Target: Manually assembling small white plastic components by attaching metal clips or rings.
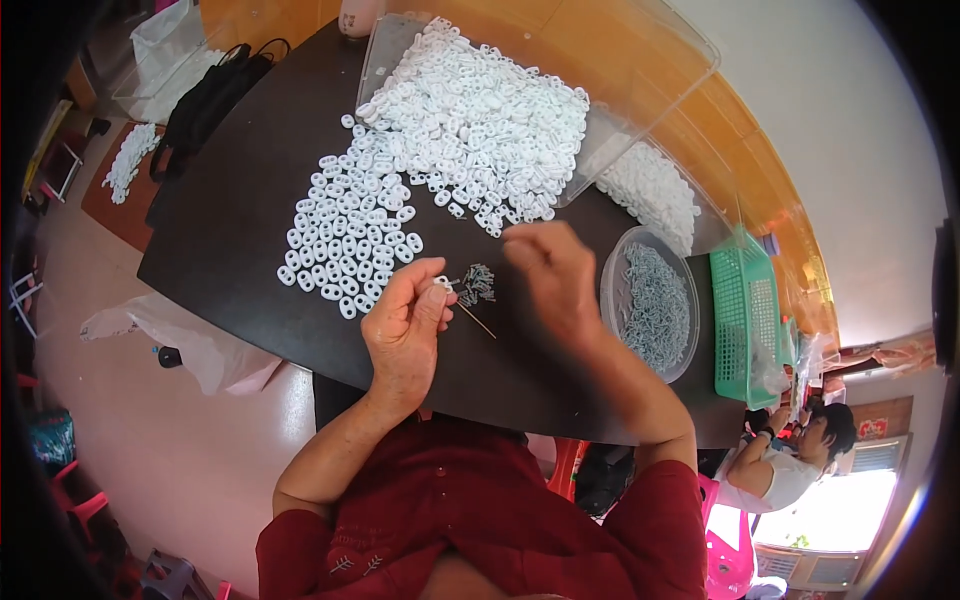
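Observation:
My left hand (402,328) pinches a small white oval plastic piece with two holes (443,285) between thumb and fingertips. A thin metal rod (478,320) slants down to the right from beside these fingertips; whether it is in the grip I cannot tell. Just beyond, a small pile of metal screws (478,284) lies on the dark table. My right hand (555,278) is over the table to the right of that pile, smeared by motion, its fingers bent and partly hidden. Many like white pieces (345,240) are spread to the left of the screws.
A clear bin (712,55) lies tipped, white pieces heaped at its mouth. On the right are a round tub (612,290) of screws and a green basket (735,330). A black bag (205,105) hangs at the far left edge. Another person (785,470) sits at right.

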`<action>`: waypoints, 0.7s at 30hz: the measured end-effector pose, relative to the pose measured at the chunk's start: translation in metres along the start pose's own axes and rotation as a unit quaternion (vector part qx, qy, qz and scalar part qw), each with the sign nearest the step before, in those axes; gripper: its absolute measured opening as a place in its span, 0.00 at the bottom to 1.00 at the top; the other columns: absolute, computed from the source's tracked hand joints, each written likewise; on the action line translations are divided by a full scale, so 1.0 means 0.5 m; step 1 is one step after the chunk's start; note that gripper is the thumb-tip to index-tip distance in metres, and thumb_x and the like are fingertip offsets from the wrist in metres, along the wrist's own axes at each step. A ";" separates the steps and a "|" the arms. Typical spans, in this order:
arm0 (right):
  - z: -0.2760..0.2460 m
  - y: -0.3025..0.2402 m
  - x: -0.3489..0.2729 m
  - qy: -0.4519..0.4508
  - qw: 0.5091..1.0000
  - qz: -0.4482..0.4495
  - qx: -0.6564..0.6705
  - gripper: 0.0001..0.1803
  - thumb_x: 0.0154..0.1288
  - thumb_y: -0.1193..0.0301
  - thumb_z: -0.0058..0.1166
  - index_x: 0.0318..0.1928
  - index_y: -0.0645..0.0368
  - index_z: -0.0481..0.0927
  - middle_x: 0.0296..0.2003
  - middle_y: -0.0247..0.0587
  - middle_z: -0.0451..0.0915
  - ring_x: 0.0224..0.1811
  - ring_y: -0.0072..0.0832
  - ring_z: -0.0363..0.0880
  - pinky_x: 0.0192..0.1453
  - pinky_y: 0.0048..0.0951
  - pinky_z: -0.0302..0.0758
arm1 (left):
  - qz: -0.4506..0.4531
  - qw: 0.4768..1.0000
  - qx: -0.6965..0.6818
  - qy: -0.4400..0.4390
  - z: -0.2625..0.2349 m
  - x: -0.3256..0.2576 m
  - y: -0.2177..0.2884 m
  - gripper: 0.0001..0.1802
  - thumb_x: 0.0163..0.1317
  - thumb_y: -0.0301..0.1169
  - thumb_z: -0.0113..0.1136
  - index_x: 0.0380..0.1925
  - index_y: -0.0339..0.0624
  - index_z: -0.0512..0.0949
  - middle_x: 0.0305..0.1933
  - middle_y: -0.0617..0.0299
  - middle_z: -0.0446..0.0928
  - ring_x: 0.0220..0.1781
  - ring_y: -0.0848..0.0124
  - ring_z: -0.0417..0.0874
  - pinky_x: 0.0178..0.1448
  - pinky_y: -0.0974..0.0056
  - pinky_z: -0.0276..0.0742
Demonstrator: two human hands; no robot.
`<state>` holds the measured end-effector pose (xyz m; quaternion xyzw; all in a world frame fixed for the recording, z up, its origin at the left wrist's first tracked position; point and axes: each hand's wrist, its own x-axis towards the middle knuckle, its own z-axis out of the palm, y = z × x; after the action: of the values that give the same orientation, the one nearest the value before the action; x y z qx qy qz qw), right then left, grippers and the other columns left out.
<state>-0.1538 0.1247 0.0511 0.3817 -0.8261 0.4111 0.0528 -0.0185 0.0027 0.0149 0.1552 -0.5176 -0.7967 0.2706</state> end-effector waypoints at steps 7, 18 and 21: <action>-0.037 0.126 0.068 0.060 0.974 -0.080 -0.202 0.08 0.53 0.78 0.59 0.36 0.58 0.82 0.30 0.42 0.80 0.34 0.37 0.77 0.40 0.33 0.74 | 0.029 1.000 -0.011 -0.004 0.000 0.003 -0.003 0.14 0.66 0.26 0.54 0.51 0.33 0.73 0.36 0.64 0.76 0.34 0.80 0.75 0.36 0.76 0.73; 0.112 0.067 0.156 -0.050 0.943 -0.259 -0.204 0.10 0.46 0.76 0.62 0.33 0.51 0.83 0.25 0.38 0.73 0.32 0.38 0.71 0.33 0.37 0.69 | 0.053 0.998 -0.019 0.007 -0.001 0.002 -0.010 0.13 0.66 0.25 0.54 0.50 0.33 0.73 0.36 0.63 0.76 0.34 0.80 0.75 0.38 0.76 0.72; 0.118 0.067 0.168 -0.090 0.926 -0.267 -0.250 0.09 0.46 0.76 0.62 0.31 0.52 0.81 0.25 0.39 0.73 0.32 0.38 0.71 0.34 0.37 0.69 | 0.049 0.999 -0.017 -0.003 -0.001 0.003 -0.012 0.13 0.67 0.25 0.53 0.50 0.32 0.73 0.37 0.64 0.76 0.35 0.80 0.75 0.38 0.76 0.72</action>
<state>-0.2222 0.0455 0.0247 0.5976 -0.7711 0.1260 0.1798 -0.0210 0.0033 0.0090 0.1222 -0.5122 -0.7914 0.3106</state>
